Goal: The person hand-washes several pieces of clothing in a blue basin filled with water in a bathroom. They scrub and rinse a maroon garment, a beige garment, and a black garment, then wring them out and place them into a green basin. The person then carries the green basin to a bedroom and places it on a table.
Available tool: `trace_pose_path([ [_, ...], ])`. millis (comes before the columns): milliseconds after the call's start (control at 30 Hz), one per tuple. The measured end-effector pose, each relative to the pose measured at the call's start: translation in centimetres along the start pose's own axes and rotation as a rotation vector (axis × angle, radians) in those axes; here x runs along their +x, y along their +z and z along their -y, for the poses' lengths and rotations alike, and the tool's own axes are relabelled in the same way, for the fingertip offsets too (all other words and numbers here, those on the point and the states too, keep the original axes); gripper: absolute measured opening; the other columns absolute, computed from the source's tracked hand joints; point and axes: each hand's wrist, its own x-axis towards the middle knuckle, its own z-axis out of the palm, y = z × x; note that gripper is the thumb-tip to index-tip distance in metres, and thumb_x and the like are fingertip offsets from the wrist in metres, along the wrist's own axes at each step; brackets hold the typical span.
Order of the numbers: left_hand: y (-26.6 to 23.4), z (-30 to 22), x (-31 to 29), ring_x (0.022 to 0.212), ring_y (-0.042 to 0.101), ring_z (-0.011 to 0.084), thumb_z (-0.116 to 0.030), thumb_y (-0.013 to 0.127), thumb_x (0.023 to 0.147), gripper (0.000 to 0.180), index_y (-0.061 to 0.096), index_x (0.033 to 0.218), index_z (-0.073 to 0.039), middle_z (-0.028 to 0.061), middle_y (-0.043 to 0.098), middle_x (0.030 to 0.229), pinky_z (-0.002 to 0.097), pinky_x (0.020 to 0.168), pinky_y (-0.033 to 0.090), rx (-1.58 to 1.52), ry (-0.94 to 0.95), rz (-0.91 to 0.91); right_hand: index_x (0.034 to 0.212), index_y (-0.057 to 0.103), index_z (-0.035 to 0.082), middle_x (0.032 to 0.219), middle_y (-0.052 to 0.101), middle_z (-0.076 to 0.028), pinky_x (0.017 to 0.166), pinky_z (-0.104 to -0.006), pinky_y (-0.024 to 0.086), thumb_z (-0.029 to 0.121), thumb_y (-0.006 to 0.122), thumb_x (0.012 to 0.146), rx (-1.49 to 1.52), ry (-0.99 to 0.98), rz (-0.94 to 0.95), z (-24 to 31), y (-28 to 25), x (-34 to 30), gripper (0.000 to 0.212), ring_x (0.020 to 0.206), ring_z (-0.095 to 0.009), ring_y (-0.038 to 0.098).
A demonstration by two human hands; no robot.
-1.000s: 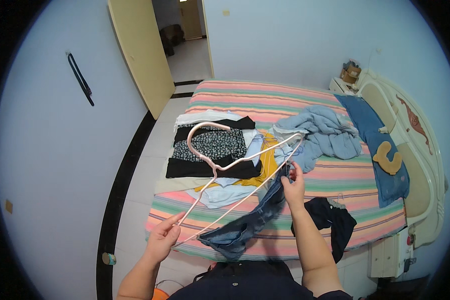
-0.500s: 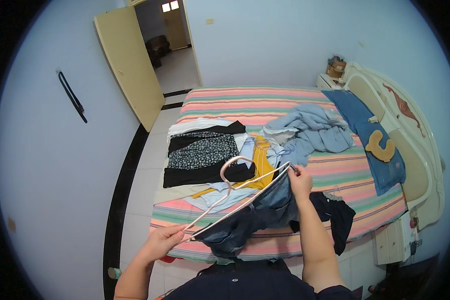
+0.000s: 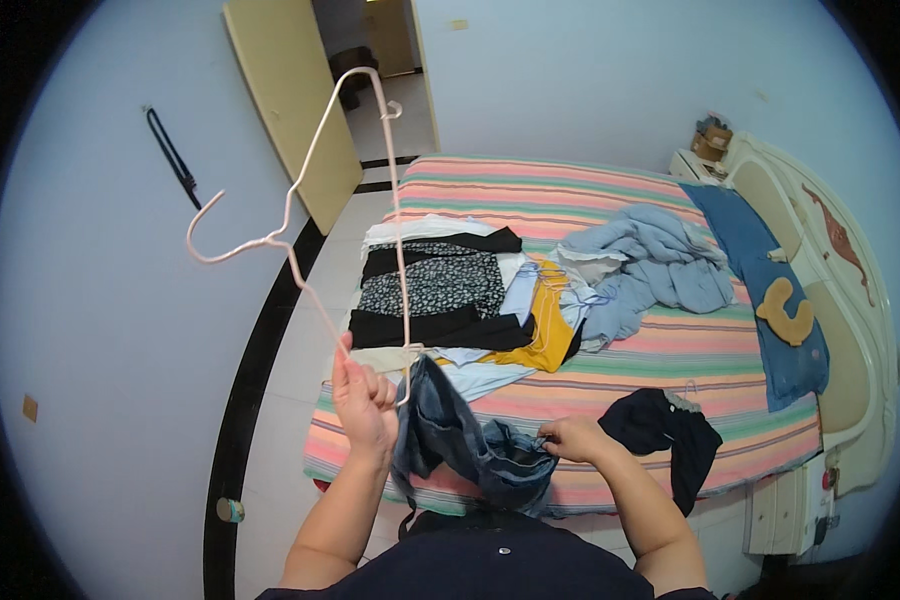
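Observation:
Upright in front of me stands a pale pink wire hanger [image 3: 401, 220], its hook pointing left. My left hand [image 3: 365, 405] is closed round one side of it near the lower end. Dark blue jeans [image 3: 455, 440] hang low between my hands, over the near edge of the bed. With fingers pinched, my right hand [image 3: 575, 438] grips their waistband at the right end. The left end of the jeans is beside my left hand and the hanger's tip; whether it is still attached there I cannot tell.
On the striped bed [image 3: 570, 182] lie a row of laid-out clothes [image 3: 435, 285], a yellow garment [image 3: 550, 325], a crumpled light blue quilt [image 3: 660, 265] and a dark garment [image 3: 660, 430]. A neck pillow [image 3: 785, 312] rests near the headboard [image 3: 855, 300]. An open door [image 3: 290, 110] stands far left.
My left hand has raised the hanger and turned it upright. My right hand has moved down and slightly left with the jeans' waistband, which is now off the hanger's right end.

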Motion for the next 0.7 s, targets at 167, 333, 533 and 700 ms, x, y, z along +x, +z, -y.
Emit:
trace_pose_path([
  [167,2.4,-1.4,-0.4,0.043,0.017,0.005,-0.022,0.037,0.096,0.035,0.039,0.13,-0.014,-0.0045,0.021,0.053,0.0202,0.04,0.017,-0.092,-0.193,0.147,0.094,0.056,0.004,0.091,0.055,-0.011,0.077,-0.0317,0.043,0.018,0.059,0.08,0.298,-0.249,-0.636,2.7,-2.7,2.5,0.02,0.083,-0.023,0.054],
  [333,4.1,-1.2,-1.8,0.043,0.017,0.0053,-0.024,0.037,0.096,0.034,0.041,0.129,-0.015,-0.0045,0.021,0.052,0.0209,0.04,0.017,-0.087,-0.23,0.322,0.11,0.051,0.002,0.094,0.052,-0.008,0.079,-0.0269,0.041,0.017,0.057,0.086,1.065,-0.224,-0.497,9.1,-4.1,4.9,0.029,0.087,-0.016,0.051],
  [533,5.0,1.7,-2.3,0.042,0.017,0.0051,-0.025,0.038,0.096,0.035,0.04,0.129,-0.014,-0.0049,0.021,0.052,0.021,0.04,0.017,-0.046,-0.235,0.345,0.098,0.062,0.01,0.093,0.059,-0.008,0.068,-0.0381,0.048,0.028,0.06,0.078,0.199,-0.401,-0.282,12.4,-2.6,4.0,0.027,0.083,-0.03,0.059],
  [700,4.9,2.4,-0.4,0.044,0.019,0.0054,-0.024,0.04,0.095,0.036,0.04,0.129,-0.012,-0.0046,0.022,0.053,0.021,0.041,0.019,0.041,-0.169,0.297,0.093,0.064,0.008,0.092,0.06,-0.01,0.072,-0.0389,0.047,0.03,0.058,0.079,0.275,-0.135,-0.449,7.2,0.4,5.1,0.027,0.086,-0.029,0.059],
])
